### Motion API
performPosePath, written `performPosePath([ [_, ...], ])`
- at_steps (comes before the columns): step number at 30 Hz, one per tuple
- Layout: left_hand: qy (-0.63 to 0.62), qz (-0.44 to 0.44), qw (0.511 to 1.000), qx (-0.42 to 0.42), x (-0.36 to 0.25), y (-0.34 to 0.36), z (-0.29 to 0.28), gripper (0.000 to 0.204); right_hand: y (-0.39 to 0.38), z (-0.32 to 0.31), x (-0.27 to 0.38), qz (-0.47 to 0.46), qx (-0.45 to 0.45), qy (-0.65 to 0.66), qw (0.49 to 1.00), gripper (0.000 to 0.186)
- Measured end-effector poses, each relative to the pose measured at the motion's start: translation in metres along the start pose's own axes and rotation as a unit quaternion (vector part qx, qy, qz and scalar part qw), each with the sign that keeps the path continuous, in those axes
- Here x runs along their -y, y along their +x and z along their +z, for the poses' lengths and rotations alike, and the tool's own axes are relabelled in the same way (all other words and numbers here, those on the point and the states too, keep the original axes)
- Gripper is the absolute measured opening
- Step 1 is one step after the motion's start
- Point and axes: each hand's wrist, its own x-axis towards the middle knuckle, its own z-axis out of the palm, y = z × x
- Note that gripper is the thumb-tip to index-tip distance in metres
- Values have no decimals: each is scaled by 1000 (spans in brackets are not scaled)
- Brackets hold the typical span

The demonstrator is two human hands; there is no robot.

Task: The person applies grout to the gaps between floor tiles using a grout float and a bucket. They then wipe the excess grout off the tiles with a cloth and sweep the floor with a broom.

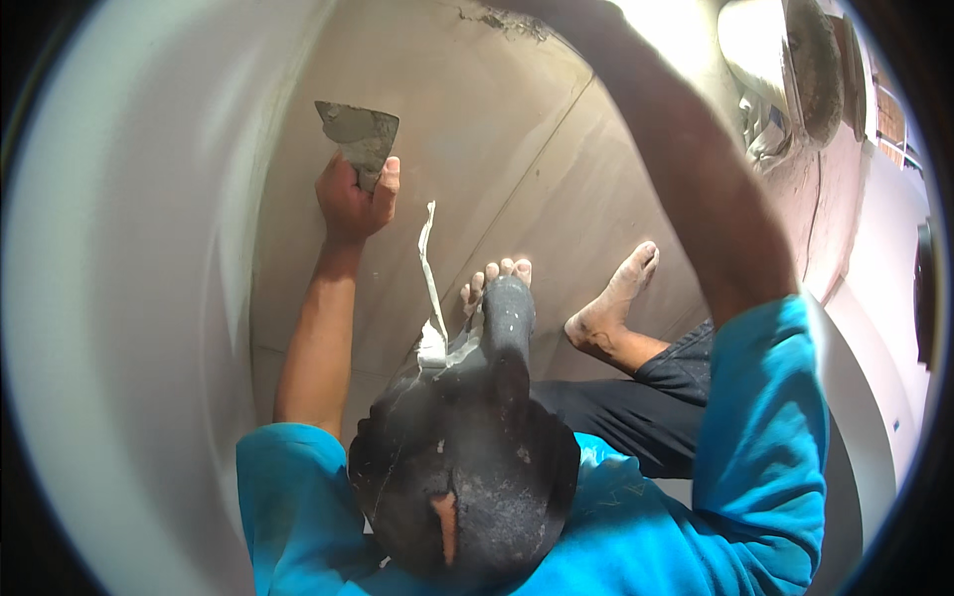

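Observation:
My left hand (356,199) is closed around the handle of a putty knife (383,127). Its broad blade points away from me and carries a grey smear of putty or plaster (350,123). My right forearm (686,149) reaches far forward and leaves the picture at the top edge, so the hand at its end and anything in it are hidden. Between the two arms is my bent knee in dark, torn, white-stained trousers (467,437). A thin whitish strip (429,268) sticks up beside it.
A pale wall (119,298) runs along my left side. My bare feet (614,298) rest on a dusty floor (447,109) crossed by a seam. Rough debris (507,22) lies at the far edge. At the far right stand a round, dirty container (813,74) and crumpled plastic (767,134).

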Motion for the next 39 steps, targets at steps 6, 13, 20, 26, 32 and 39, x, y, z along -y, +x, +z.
performPosePath([
  [6, -40, -28, 999, 1, 3, -1, 4, 20, 15, 4, -69, -136, 145, 134, 971, 31],
  [13, -27, 28, 999, 10, 9, -2, 4, 16, -130, -17, -123, -107, 139, -1, 984, 36],
  [20, -52, -28, 998, 8, 5, -3, 5, 18, -215, -22, -76, 91, 130, -344, 926, 30],
  [26, -117, -81, 990, 24, 3, -3, 5, 23, -233, 21, -54, 90, -227, -186, 952, 10],
  [32, -170, -110, 979, 39, -8, 5, 3, 25, -202, 14, -58, 252, -5, -281, 926, 9],
  [39, -179, -131, 975, 23, -19, 25, -33, 25, -246, -48, -87, 46, 18, -124, 991, 37],
])
